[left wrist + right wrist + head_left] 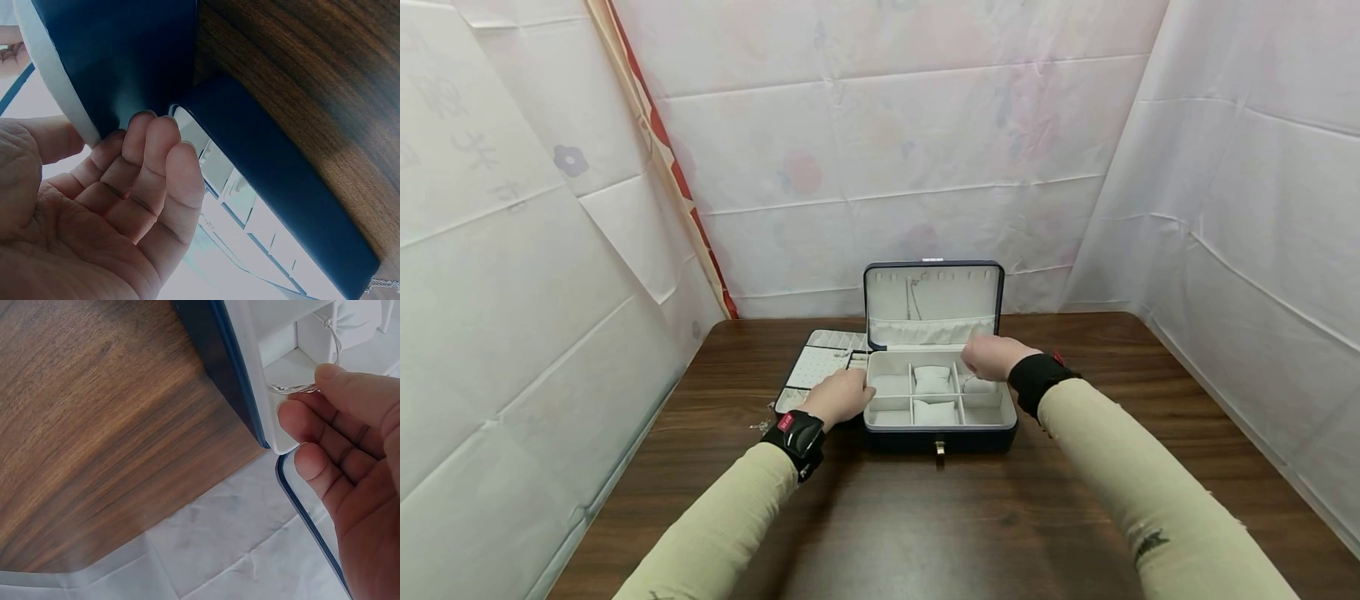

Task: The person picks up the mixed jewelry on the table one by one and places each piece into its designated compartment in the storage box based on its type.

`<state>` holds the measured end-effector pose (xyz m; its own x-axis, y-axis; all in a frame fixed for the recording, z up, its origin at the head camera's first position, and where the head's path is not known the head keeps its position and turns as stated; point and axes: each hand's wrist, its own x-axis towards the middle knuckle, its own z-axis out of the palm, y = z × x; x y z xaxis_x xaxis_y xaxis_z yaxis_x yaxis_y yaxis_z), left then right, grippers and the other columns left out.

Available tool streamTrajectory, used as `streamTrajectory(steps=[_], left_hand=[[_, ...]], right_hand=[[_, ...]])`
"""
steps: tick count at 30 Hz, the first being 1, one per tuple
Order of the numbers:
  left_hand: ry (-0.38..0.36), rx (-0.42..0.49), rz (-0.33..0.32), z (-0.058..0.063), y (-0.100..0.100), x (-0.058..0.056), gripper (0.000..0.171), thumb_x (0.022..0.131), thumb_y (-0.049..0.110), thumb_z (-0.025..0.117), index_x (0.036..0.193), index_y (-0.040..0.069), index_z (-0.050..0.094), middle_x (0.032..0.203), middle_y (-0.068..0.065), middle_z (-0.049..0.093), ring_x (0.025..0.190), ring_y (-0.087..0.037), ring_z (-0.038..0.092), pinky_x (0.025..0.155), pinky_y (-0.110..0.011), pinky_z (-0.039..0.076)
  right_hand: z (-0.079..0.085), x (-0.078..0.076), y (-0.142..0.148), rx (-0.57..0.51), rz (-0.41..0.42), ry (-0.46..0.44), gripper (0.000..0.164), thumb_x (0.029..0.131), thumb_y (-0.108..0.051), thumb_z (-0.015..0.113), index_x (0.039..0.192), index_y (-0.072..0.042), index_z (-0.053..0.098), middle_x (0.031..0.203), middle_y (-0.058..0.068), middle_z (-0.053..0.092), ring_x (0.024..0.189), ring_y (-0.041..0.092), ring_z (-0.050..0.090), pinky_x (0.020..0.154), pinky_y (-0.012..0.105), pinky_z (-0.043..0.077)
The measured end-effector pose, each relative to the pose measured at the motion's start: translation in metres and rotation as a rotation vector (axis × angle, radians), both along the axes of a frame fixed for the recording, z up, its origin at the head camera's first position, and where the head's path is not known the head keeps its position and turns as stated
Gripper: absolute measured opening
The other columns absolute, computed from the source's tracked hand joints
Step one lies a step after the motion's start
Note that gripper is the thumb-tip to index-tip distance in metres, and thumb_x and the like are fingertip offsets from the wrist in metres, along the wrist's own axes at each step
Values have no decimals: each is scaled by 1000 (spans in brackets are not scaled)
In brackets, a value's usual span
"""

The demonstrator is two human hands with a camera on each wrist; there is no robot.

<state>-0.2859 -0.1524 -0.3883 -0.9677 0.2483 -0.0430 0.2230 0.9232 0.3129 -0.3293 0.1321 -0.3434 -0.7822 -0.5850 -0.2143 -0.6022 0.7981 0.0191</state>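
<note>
A dark blue jewellery box stands open on the table, its white inside split into several compartments, two with white cushions. At its left wall is my left hand. In the left wrist view the thumb lies over the white rim and the fingers rest along the blue outer side, gripping the wall. Over the back right compartment, my right hand pinches a silver bracelet between thumb and fingertips. Part of the bracelet hangs down inside the compartment.
Left of the box lies a jewellery tray with small pieces in it. A thin silver chain lies by its corner on the wooden table. Inside the raised lid hangs a necklace. White sheets surround the table.
</note>
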Motion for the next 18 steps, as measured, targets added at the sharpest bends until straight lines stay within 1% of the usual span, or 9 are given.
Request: streamTrajectory(steps=[4,12,18], left_hand=[[1,3,-2,0,0,0,27,102,26,56,78,12,59,81,-4,62,73,-21,57,67,-43,50],[-12,6,1,1,0,1,27,103,26,56,80,12,60,79,-4,61,72,-21,57,66,-42,48],[-13,2,4,2,0,1,27,103,26,56,79,12,59,80,-5,61,72,-21,57,65,-41,48]], right_hand=[[-1,1,0,2,-15,-11,39,93,9,56,66,-16,46,63,-5,34,60,12,31,58,27,30],[0,4,0,1,0,42,37,95,7,57,66,-15,47,63,-5,36,60,11,33,57,25,30],[0,5,1,-6,-7,52,36,97,4,55,68,-15,48,64,-4,38,60,12,34,57,25,31]])
